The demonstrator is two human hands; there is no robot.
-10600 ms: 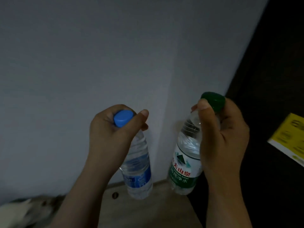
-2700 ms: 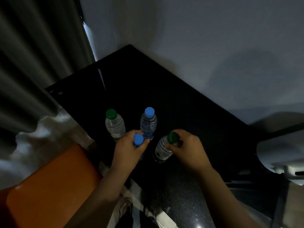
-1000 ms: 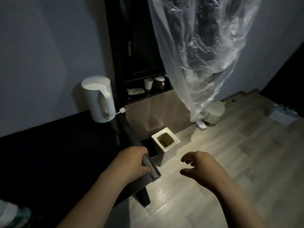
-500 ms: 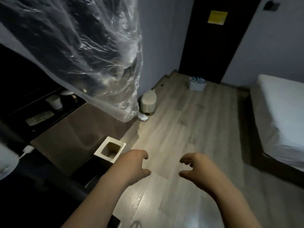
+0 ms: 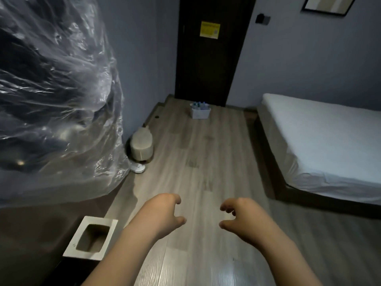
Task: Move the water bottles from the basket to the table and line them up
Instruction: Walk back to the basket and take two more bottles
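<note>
A small white basket stands on the wooden floor far ahead, in front of the dark door. The tops of several water bottles with blue caps stick out of it. My left hand and my right hand hang in front of me over the floor, fingers loosely curled, holding nothing. Both are far from the basket. The table is out of view.
A bed with a white sheet fills the right side. Clothes under a clear plastic cover hang at the left. A beige lidded bin stands by the left wall, and a white square bin sits at lower left.
The view has swung right from the black table toward the door and basket. My left hand has left the table's corner; both hands now hang free.
</note>
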